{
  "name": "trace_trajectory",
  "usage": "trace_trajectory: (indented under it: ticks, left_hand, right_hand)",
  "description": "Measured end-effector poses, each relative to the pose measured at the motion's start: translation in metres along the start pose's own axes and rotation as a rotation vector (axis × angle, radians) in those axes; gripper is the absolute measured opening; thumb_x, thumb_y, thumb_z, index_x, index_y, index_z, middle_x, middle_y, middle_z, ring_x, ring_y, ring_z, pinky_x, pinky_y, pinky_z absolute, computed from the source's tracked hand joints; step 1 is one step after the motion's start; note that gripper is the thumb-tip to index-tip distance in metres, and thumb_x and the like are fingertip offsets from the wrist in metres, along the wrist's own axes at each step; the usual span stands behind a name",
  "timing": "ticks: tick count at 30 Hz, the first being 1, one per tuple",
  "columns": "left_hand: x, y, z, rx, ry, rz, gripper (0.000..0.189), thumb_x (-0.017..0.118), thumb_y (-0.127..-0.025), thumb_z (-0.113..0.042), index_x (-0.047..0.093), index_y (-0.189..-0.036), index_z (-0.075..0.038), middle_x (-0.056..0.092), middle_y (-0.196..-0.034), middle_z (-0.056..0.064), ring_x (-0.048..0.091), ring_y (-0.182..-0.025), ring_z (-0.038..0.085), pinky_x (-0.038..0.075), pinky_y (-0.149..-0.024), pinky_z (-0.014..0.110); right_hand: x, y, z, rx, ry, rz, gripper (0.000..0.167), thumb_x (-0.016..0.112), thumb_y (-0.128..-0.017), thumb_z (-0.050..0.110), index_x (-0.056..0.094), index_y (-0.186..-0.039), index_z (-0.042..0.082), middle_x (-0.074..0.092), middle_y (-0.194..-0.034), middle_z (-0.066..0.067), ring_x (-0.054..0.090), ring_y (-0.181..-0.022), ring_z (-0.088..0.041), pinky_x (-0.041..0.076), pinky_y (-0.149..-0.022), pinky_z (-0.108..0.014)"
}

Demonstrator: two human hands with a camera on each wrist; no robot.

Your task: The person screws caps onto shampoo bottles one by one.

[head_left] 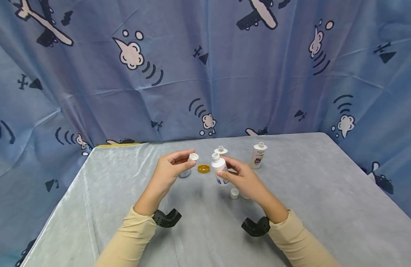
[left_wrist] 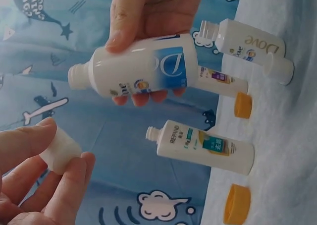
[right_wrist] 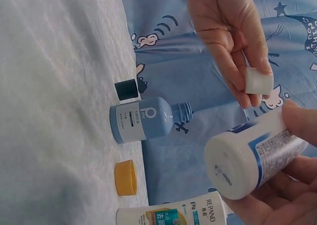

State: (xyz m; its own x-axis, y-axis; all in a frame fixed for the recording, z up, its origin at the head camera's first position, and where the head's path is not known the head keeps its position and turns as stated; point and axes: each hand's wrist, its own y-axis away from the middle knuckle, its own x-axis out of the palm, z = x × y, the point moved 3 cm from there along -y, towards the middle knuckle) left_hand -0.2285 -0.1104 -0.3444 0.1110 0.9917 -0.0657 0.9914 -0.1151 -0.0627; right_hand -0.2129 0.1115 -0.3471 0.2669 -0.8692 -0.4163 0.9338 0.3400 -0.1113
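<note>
Head view: near the centre, the left hand (head_left: pixel 168 168) pinches the cap (head_left: pixel 193 157), just left of the bottle (head_left: pixel 220 168) that the right hand (head_left: pixel 244 179) grips. Left wrist: the bottle's long axis runs nearly level, neck above the cap. Right wrist: the cap sits above the bottle, apart.
</note>
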Motion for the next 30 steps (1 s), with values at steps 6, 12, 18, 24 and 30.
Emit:
trace_trajectory:
  ticks: [6,12,18,24,30]
  left_hand:
    - [0.010,0.001,-0.005,0.037,0.020,0.057,0.042,0.074,-0.086,-0.004,0.066,-0.127,0.001,0.071,-0.118,0.014,0.067,-0.097,0.006,0.056,-0.084,0.021]
    - [0.014,0.006,-0.006,0.012,0.054,0.067,0.039,0.074,-0.086,-0.002,0.064,-0.123,0.005,0.071,-0.113,0.014,0.068,-0.094,0.006,0.057,-0.084,0.022]
    - [0.013,0.007,-0.005,0.017,0.068,0.057,0.036,0.074,-0.086,-0.001,0.064,-0.120,0.007,0.072,-0.110,0.013,0.069,-0.092,0.007,0.057,-0.083,0.022]
    - [0.012,0.006,-0.007,0.023,0.079,0.042,0.033,0.075,-0.086,-0.004,0.067,-0.118,0.004,0.073,-0.103,0.002,0.068,-0.091,0.007,0.057,-0.082,0.021]
    - [0.012,0.007,-0.003,0.014,0.062,0.040,0.034,0.075,-0.087,-0.007,0.069,-0.119,0.001,0.072,-0.099,-0.002,0.067,-0.090,0.007,0.056,-0.082,0.022]
  right_hand:
    - [-0.002,0.002,0.001,-0.042,0.003,0.017,0.053,0.063,-0.098,0.015,0.045,-0.144,-0.005,0.055,-0.141,-0.024,0.054,-0.130,-0.037,0.049,-0.106,-0.047]
    - [-0.003,0.004,0.002,-0.069,0.012,0.009,0.052,0.065,-0.096,0.013,0.048,-0.142,-0.005,0.057,-0.138,-0.024,0.056,-0.127,-0.037,0.050,-0.105,-0.047]
    - [0.001,0.003,0.003,-0.092,0.003,0.042,0.051,0.066,-0.096,0.014,0.050,-0.141,-0.007,0.056,-0.141,-0.024,0.058,-0.126,-0.036,0.050,-0.105,-0.045]
    - [0.003,0.002,0.003,-0.079,0.002,0.041,0.050,0.066,-0.096,0.016,0.052,-0.139,-0.006,0.059,-0.138,-0.023,0.060,-0.123,-0.035,0.050,-0.104,-0.046]
    - [0.003,0.003,0.001,-0.068,0.004,0.028,0.052,0.066,-0.096,0.016,0.050,-0.141,-0.006,0.058,-0.138,-0.024,0.061,-0.122,-0.035,0.052,-0.102,-0.048]
